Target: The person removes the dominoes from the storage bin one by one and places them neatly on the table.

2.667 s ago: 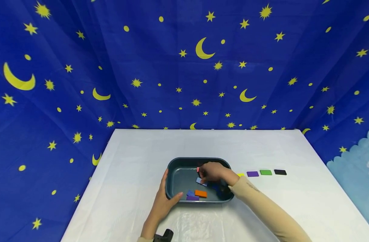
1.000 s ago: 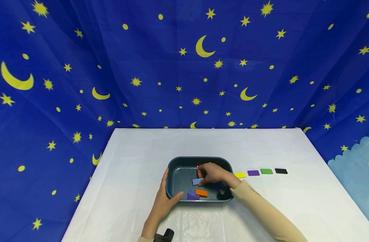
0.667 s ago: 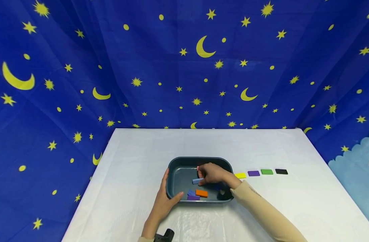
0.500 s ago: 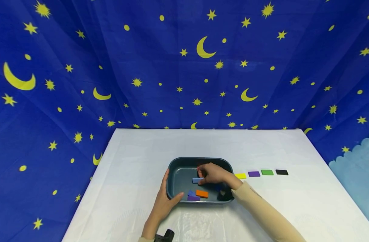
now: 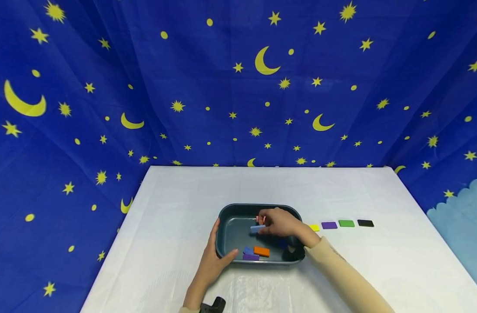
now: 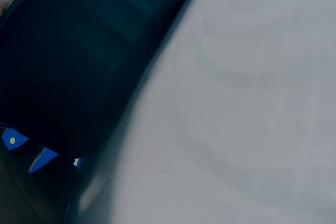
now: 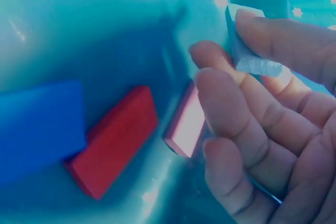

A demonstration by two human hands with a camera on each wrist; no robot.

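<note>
- The right hand [image 5: 281, 224] is pinching the light-blue block [image 5: 255, 229] between thumb and fingers, inside the tray [image 5: 234, 237] — a grip suiting something small and flat.
- The left hand [image 5: 211, 261] is staying open, its straight fingers lying along the tray's left side, thumb crossing the near-left corner — probably steadying it.
- The green block [image 5: 346, 223] and black block [image 5: 365, 223] are lying apart, rightward.
- The tray is gleaming, smooth, round-cornered; the light-blue block's end is looking rough.

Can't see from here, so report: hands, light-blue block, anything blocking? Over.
Left hand on tray. Right hand pinching light-blue block. Pink block close by; no clear obstruction visible.
</note>
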